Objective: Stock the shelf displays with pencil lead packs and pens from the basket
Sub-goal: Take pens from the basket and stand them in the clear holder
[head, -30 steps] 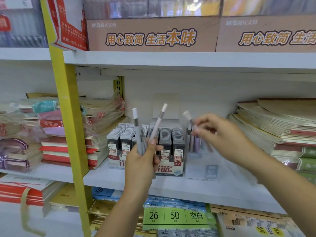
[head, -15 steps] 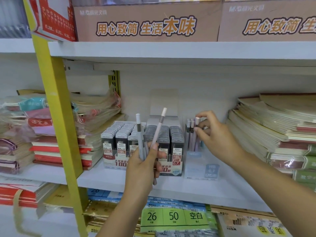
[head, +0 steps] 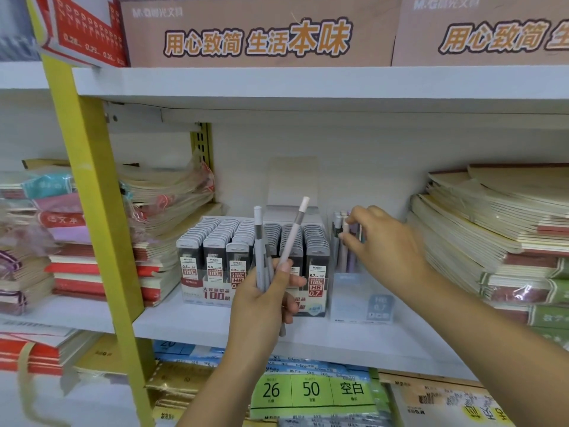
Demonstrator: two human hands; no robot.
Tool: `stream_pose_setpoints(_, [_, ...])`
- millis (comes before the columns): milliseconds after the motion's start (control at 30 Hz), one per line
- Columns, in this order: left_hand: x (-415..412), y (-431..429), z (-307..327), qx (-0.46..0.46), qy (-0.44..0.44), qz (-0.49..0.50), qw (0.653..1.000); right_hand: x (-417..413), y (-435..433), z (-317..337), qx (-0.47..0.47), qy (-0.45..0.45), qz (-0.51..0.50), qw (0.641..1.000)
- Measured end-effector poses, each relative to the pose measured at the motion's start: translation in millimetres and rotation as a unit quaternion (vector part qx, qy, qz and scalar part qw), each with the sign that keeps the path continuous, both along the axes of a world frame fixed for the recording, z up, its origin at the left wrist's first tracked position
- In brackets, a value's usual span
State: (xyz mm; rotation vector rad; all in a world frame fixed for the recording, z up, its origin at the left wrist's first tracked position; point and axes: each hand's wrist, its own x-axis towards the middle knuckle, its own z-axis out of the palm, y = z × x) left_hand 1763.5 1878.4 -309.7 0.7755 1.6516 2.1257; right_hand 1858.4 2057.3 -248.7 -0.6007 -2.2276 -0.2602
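on the white shelf [head: 197, 326], my left hand [head: 264, 300] grips a few grey pens [head: 261, 263] upright in front of the lead packs [head: 246, 245]. my right hand [head: 381, 241] reaches to the clear pen holder [head: 360, 297] just right of the packs, fingers pinched on a pen [head: 346, 229] standing among the others there. notebooks [head: 498, 229] are stacked on both sides.
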Motion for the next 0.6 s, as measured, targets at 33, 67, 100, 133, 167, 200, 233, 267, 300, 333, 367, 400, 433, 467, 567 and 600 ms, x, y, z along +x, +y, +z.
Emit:
stream_pose_setpoints(33, [1,0,0,-0.001,0.001,-0.006,1.000,0,-2,1,-0.010,-0.016,-0.017,1.000])
stream_pose_setpoints(67, [2,-1,1,-0.001,0.000,-0.014,1.000,0,-3,2,-0.021,-0.023,-0.028,0.999])
stream_pose_setpoints(100, [4,-1,2,-0.001,0.000,-0.023,1.000,2,-5,4,-0.032,-0.020,-0.029,0.999])
stream_pose_setpoints(133, [5,-1,3,-0.002,0.002,-0.034,0.999,4,-8,5,-0.046,-0.004,-0.017,0.999])
stream_pose_setpoints(167, [7,-1,4,-0.003,0.005,-0.045,0.999,7,-13,7,-0.072,0.025,0.013,0.997])
stream_pose_setpoints(200, [8,-1,5,-0.004,0.009,-0.054,0.998,9,-17,8,-0.127,0.060,0.065,0.988])
stream_pose_setpoints(233, [10,-1,6,-0.009,0.015,-0.063,0.998,12,-23,8,-0.219,0.095,0.137,0.961])
stream_pose_setpoints(267, [12,-1,7,-0.017,0.022,-0.071,0.997,16,-32,10,-0.337,0.118,0.219,0.908])
stream_pose_setpoints(300, [14,0,7,-0.027,0.029,-0.075,0.996,19,-41,11,-0.435,0.126,0.286,0.845])
stream_pose_setpoints(333, [17,0,7,-0.034,0.034,-0.078,0.996,21,-48,12,-0.486,0.128,0.329,0.799])
stream_pose_setpoints(367, [19,0,7,-0.037,0.036,-0.081,0.995,22,-53,12,-0.499,0.135,0.353,0.780])
stream_pose_setpoints(400, [21,0,7,-0.038,0.035,-0.085,0.995,24,-57,12,-0.495,0.149,0.366,0.773])
stream_pose_setpoints(433, [22,-1,7,-0.039,0.031,-0.089,0.995,26,-59,13,-0.489,0.167,0.370,0.772])
stream_pose_setpoints(467, [23,-2,7,-0.040,0.025,-0.091,0.995,28,-60,14,-0.489,0.184,0.372,0.768])
stream_pose_setpoints(567, [21,-7,8,-0.033,0.004,-0.097,0.995,35,-54,14,-0.510,0.216,0.380,0.740])
stream_pose_setpoints(600, [20,-9,8,-0.032,0.004,-0.097,0.995,37,-51,14,-0.519,0.228,0.383,0.729])
